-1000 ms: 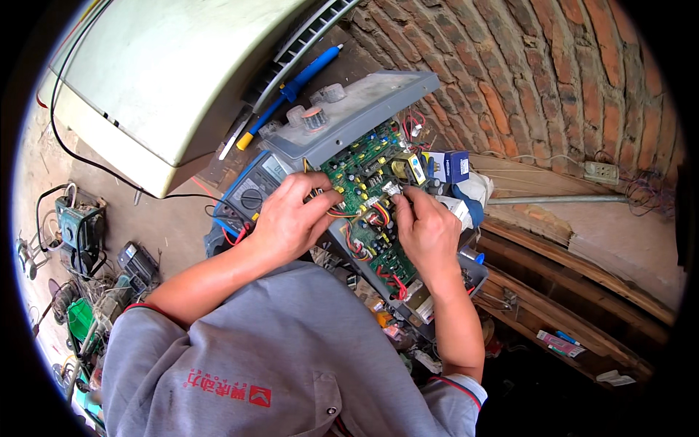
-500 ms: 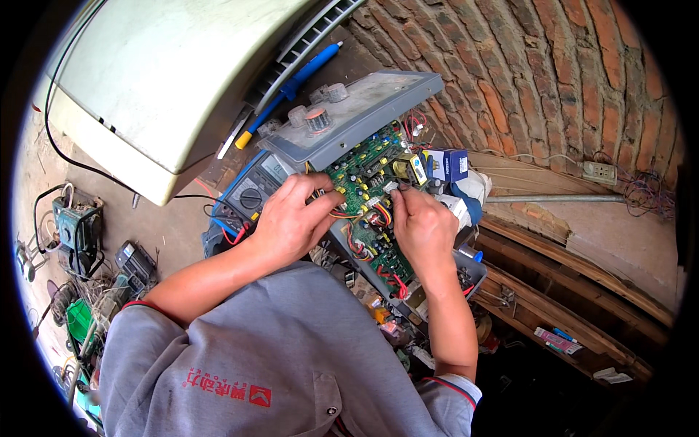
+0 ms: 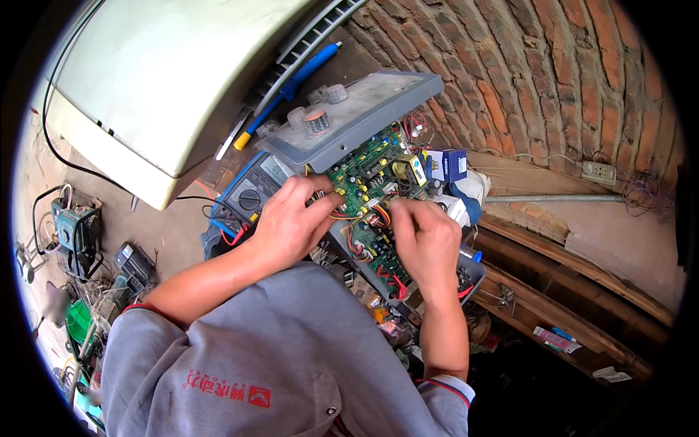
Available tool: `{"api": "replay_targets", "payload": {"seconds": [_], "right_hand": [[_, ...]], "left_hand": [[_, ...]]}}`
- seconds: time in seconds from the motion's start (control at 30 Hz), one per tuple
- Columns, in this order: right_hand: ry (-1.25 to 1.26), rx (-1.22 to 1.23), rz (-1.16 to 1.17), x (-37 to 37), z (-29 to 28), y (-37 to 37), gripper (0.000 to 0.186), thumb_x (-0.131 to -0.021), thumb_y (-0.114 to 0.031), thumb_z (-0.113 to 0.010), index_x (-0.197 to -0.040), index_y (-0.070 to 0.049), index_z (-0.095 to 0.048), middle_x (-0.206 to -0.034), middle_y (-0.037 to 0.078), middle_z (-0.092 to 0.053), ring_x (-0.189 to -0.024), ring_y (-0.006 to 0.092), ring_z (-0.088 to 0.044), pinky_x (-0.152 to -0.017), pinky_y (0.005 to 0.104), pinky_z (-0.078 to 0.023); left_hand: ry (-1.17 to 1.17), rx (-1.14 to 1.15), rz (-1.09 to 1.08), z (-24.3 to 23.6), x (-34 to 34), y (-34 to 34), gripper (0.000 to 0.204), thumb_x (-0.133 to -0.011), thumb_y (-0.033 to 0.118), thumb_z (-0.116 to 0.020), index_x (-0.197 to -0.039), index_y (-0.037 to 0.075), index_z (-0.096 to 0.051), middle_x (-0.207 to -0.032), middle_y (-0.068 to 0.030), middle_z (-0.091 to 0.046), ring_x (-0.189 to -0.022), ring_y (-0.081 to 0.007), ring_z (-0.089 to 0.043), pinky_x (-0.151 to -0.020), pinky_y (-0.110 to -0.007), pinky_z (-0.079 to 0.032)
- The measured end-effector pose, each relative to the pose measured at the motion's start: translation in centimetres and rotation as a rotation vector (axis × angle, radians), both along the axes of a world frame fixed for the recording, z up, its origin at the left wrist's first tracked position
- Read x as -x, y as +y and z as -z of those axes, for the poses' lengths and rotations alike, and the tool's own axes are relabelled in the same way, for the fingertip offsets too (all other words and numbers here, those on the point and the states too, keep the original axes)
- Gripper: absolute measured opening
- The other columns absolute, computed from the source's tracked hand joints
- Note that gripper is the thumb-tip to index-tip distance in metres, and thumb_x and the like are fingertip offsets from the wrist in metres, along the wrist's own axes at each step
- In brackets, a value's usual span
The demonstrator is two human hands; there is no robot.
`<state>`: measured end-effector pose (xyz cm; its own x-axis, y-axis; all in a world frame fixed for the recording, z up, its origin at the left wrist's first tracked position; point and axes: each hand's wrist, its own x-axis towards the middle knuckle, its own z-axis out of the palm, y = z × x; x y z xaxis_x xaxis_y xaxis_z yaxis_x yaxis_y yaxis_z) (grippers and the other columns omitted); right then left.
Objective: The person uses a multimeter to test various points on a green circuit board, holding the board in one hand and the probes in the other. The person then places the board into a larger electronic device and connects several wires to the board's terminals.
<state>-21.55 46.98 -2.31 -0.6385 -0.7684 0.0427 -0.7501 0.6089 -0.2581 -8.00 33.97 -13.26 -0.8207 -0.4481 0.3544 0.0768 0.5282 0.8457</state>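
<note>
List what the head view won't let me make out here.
All in the head view:
What the left hand pinches, if anything: mostly covered by that hand.
What the right hand touches: hidden behind it.
Part of the circuit board: covered by both hands.
Digits on the multimeter: too small.
Large pale casing: cut off by the top edge.

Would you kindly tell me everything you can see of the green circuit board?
The green circuit board sits in an open grey casing, slanting across the picture. Small dark, yellow and white components crowd it. A bigger, yellow-wrapped block stands toward its right edge. Multicoloured wires loop over it, with bright red wires near its lower end. The left hand and right hand hide parts of it; whether either touches its surface is unclear.
</note>
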Motion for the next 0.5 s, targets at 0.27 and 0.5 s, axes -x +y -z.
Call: {"api": "replay_targets", "payload": {"seconds": [0.27, 0.5], "right_hand": [[-0.055, -0.034, -0.038, -1.4, 0.7, 0.4, 0.012, -0.081, -0.009, -0.07, -0.091, -0.002, -0.07, -0.082, 0.011, -0.064, -0.077, 0.03, -0.062, -0.067, 0.0405, -0.051], [-0.053, -0.014, 0.001, -1.8, 1.1, 0.3, 0.011, -0.081, -0.007, -0.069, -0.09, -0.001, -0.068, -0.082, 0.013, -0.064, -0.078, 0.032, -0.062, -0.068, 0.0413, -0.05]], "left_hand": [[-0.003, 0.002, 0.001, 0.2, -0.1, 0.0, 0.031, -0.072, 0.004, -0.073, -0.101, 0.009, -0.064, -0.107, -0.0074, -0.057, -0.095, -0.0265, -0.057, -0.077, -0.036, -0.051], [-0.004, -0.004, 0.002, 0.3, -0.1, 0.0, 0.03, -0.072, 0.005, -0.073, -0.1, 0.009, -0.065, -0.107, -0.0074, -0.058, -0.096, -0.0264, -0.057, -0.077, -0.036, -0.052]]}}
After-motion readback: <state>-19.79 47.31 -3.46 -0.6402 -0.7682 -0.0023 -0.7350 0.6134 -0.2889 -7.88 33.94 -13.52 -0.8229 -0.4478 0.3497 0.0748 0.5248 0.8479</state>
